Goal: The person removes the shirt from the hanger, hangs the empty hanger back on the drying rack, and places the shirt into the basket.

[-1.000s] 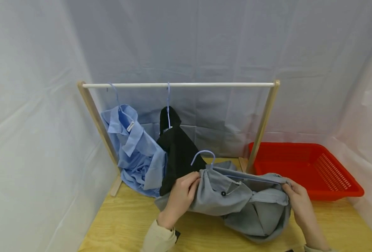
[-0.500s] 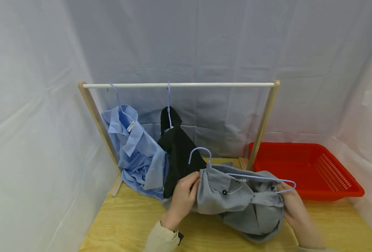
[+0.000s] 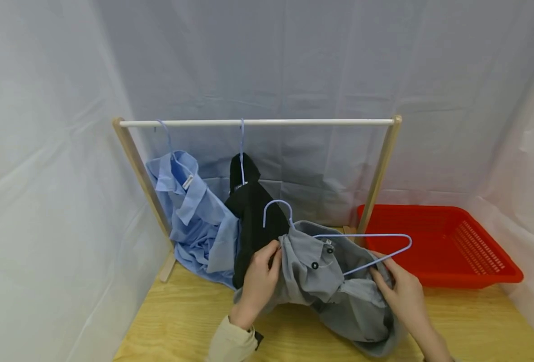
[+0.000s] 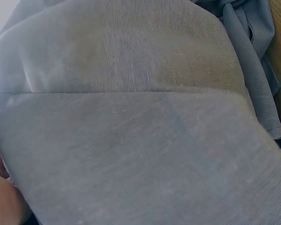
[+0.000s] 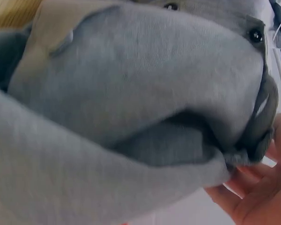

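A grey buttoned shirt [image 3: 361,306] lies bunched in front of the rack, with a lavender wire hanger [image 3: 366,235] partly inside it. The hook stands up at the collar, and the hanger's right arm sticks out over the shirt's opening. My left hand [image 3: 259,281] pinches the shirt at its left shoulder; in the left wrist view cloth covers most of that hand. With thumb and fingers my right hand [image 3: 404,291] grips the shirt's edge just below the bare hanger arm. Dark buttons show in the right wrist view, beside the right hand's fingers [image 5: 229,199].
Behind stands a rack with a white rod [image 3: 321,122] and wooden legs. A light blue shirt [image 3: 194,216] and a black garment [image 3: 257,226] hang on its left half. At the right is a red basket [image 3: 438,281] on the wooden table [image 3: 185,322].
The hanger's right arm has come out of the shirt's opening, and the hook has shifted up and left. My right hand has moved left along the cloth; the left hand keeps its hold.
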`<state>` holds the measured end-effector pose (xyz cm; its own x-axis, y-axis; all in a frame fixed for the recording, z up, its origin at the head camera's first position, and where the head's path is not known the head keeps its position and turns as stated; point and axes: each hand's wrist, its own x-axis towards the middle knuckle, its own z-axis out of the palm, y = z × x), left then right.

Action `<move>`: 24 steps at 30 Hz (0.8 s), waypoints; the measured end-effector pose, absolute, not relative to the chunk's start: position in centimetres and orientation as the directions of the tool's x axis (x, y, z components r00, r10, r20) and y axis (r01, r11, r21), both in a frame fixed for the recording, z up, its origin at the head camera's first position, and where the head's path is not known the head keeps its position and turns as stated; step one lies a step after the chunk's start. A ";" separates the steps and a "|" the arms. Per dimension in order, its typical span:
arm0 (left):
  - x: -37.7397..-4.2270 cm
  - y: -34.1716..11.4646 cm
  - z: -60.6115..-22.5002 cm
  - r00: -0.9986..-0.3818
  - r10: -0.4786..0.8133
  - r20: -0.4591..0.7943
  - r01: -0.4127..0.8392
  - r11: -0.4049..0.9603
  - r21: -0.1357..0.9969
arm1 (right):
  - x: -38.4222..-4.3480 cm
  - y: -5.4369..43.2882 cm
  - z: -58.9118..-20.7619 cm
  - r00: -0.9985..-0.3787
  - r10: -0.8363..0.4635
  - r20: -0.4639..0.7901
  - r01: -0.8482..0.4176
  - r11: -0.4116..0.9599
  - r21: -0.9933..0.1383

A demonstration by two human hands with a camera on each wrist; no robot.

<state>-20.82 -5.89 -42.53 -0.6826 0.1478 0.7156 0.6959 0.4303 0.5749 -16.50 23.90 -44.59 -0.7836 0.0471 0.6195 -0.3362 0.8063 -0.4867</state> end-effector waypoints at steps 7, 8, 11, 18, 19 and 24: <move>-20.8 -6.1 -42.6 -0.671 0.160 0.724 0.711 0.416 0.567 | -16.5 24.8 -44.1 -0.674 0.015 0.739 -0.415 0.820 -0.395; -20.8 -6.2 -42.6 -0.670 0.163 0.724 0.712 0.415 0.566 | -16.5 25.0 -44.0 -0.661 0.021 0.750 -0.436 0.803 -0.407; -20.7 -6.3 -42.6 -0.673 0.167 0.720 0.711 0.413 0.569 | -16.5 25.5 -43.5 -0.628 0.040 0.777 -0.509 0.734 -0.449; -20.6 -6.6 -42.7 -0.679 0.172 0.714 0.706 0.421 0.569 | -16.3 26.5 -42.4 -0.598 0.146 0.788 -0.575 0.607 -0.549; -20.6 -6.6 -42.7 -0.675 0.175 0.717 0.708 0.425 0.563 | -16.3 26.5 -42.2 -0.594 0.147 0.791 -0.578 0.607 -0.546; -20.6 -6.2 -42.7 -0.655 0.198 0.729 0.724 0.440 0.531 | -16.7 26.3 -41.6 -0.553 0.031 0.833 -0.575 0.709 -0.408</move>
